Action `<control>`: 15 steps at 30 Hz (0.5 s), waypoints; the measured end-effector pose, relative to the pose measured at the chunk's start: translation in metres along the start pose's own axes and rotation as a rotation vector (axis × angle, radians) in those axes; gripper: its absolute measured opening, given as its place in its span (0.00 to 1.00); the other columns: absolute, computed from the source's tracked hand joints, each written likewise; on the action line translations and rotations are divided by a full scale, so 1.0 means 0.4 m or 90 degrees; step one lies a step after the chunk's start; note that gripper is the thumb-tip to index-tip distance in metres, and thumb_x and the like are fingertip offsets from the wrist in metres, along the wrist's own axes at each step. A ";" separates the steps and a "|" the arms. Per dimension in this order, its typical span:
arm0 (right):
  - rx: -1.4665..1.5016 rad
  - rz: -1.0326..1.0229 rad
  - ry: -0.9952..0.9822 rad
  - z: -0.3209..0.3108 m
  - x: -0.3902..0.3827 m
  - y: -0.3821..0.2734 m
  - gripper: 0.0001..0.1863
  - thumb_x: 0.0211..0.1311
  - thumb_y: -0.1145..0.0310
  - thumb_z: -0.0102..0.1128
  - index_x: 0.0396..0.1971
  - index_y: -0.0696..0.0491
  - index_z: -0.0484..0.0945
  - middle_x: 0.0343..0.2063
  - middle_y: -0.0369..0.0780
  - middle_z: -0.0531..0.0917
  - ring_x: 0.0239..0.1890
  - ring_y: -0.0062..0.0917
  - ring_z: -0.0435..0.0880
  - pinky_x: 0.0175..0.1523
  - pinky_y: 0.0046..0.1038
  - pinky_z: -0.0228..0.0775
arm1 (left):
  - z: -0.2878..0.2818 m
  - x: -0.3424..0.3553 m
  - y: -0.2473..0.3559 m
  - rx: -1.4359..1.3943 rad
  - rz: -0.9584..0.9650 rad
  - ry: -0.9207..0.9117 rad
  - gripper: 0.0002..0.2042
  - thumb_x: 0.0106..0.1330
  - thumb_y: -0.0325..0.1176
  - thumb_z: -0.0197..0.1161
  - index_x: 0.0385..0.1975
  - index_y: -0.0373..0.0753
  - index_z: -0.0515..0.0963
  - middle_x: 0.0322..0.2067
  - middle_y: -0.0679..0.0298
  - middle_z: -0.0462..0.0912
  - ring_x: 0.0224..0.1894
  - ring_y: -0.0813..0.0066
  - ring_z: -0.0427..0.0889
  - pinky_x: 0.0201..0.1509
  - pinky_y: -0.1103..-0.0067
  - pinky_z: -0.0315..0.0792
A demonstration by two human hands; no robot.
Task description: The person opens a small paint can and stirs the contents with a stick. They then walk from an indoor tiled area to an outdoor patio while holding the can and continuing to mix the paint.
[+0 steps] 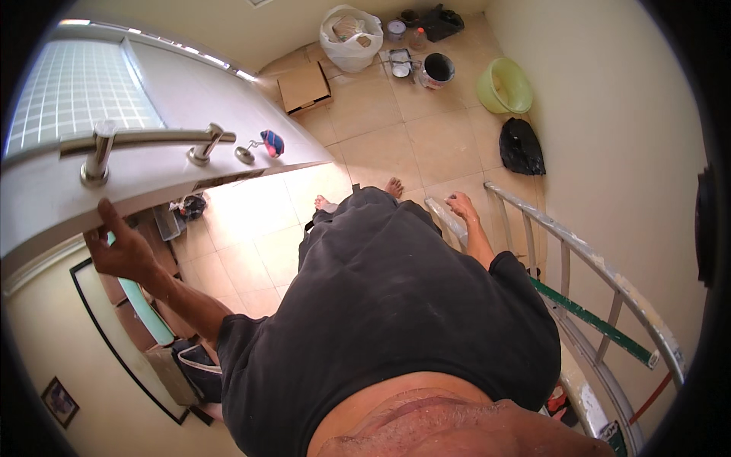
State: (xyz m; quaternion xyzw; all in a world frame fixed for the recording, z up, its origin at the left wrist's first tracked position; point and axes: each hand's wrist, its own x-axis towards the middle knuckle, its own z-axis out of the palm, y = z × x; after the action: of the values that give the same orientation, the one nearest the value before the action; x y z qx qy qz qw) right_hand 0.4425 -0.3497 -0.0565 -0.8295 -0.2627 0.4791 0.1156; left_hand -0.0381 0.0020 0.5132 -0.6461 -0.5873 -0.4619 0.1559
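My left hand (118,247) is at the edge of a white door (42,213), fingers curled against it, just below the metal pull handle (145,141). A lock (245,154) beside the handle carries a blue and red key fob (272,143). My right hand (462,207) hangs with fingers loosely apart and empty, near an aluminium ladder (582,251) with a green bar. My bare feet (392,186) show on the tiled floor beyond my dark clothing.
Along the far wall (274,27) are a cardboard box (304,85), white plastic bag (350,49), bucket (438,70) and paint tray (400,62). A green basin (504,85) and black bag (521,146) lie by the right wall (624,114). Sofa-like furniture (175,365) stands lower left.
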 end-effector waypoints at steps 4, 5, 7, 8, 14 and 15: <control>0.000 -0.007 -0.010 0.000 0.005 0.004 0.18 0.59 0.59 0.65 0.41 0.59 0.84 0.32 0.43 0.87 0.32 0.28 0.85 0.38 0.31 0.77 | 0.016 0.008 0.066 0.041 0.030 0.002 0.22 0.65 0.48 0.71 0.39 0.29 0.85 0.30 0.55 0.89 0.30 0.72 0.87 0.38 0.77 0.81; 0.001 -0.017 -0.009 -0.004 0.008 0.009 0.18 0.59 0.59 0.65 0.41 0.59 0.84 0.32 0.43 0.87 0.32 0.28 0.85 0.38 0.31 0.77 | 0.025 0.008 0.085 0.049 0.028 0.003 0.22 0.65 0.48 0.71 0.39 0.29 0.85 0.29 0.56 0.89 0.29 0.72 0.87 0.38 0.77 0.81; 0.009 -0.017 -0.001 -0.008 0.007 0.014 0.18 0.59 0.59 0.65 0.41 0.59 0.84 0.32 0.43 0.87 0.32 0.28 0.85 0.38 0.31 0.77 | 0.041 0.013 0.089 0.077 0.040 0.001 0.22 0.64 0.50 0.71 0.37 0.32 0.86 0.25 0.59 0.88 0.25 0.71 0.87 0.36 0.77 0.81; 0.014 -0.017 0.004 -0.010 0.004 0.013 0.18 0.59 0.59 0.65 0.41 0.59 0.83 0.32 0.43 0.87 0.32 0.28 0.85 0.37 0.31 0.77 | 0.050 0.013 0.097 0.089 0.044 -0.001 0.22 0.64 0.50 0.71 0.37 0.32 0.86 0.25 0.59 0.88 0.25 0.71 0.87 0.35 0.77 0.80; 0.046 0.033 -0.025 -0.015 -0.006 0.007 0.18 0.59 0.59 0.65 0.40 0.58 0.84 0.32 0.42 0.87 0.31 0.26 0.85 0.35 0.29 0.76 | 0.085 0.005 0.163 0.105 0.048 -0.010 0.24 0.64 0.56 0.69 0.36 0.36 0.87 0.25 0.60 0.88 0.25 0.70 0.88 0.33 0.75 0.78; 0.048 0.047 -0.032 -0.018 -0.007 0.009 0.18 0.59 0.59 0.65 0.40 0.58 0.84 0.31 0.41 0.87 0.31 0.26 0.85 0.34 0.29 0.76 | 0.088 0.004 0.175 0.126 0.052 -0.017 0.24 0.64 0.57 0.68 0.36 0.37 0.87 0.25 0.60 0.88 0.25 0.70 0.88 0.33 0.74 0.77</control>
State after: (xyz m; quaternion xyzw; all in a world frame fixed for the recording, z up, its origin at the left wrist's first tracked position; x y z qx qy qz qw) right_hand 0.4487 -0.3537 -0.0523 -0.8212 -0.2165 0.5136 0.1226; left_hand 0.0394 0.0108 0.5199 -0.6568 -0.6054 -0.3862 0.2298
